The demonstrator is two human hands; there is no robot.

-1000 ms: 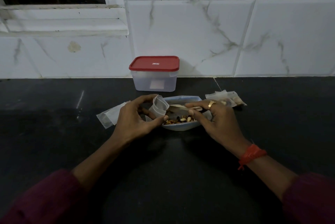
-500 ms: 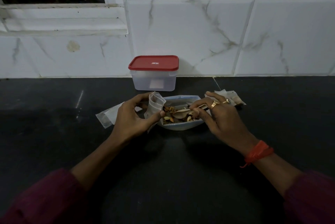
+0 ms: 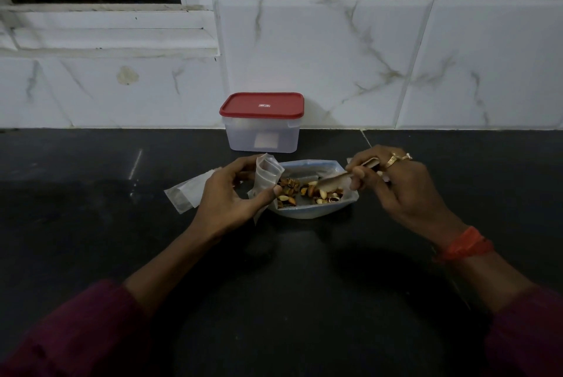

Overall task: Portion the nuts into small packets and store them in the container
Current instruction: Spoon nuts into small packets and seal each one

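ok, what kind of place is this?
Probably a home kitchen: a dark stone counter, marble-look wall tiles behind it, and a red-lidded food container against the wall.

hands (image 3: 228,200) (image 3: 405,190) 2 | container (image 3: 262,132) 1 | nut bag (image 3: 307,213) 1 | spoon (image 3: 332,183) 1 | held packet (image 3: 266,174) 1 | spare packets (image 3: 185,193) perhaps 2+

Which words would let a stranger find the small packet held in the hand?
On the black counter, before the red-lidded container, lie the nuts. At their left, the left hand holds one clear packet upright; the other packets lie flat on the counter.
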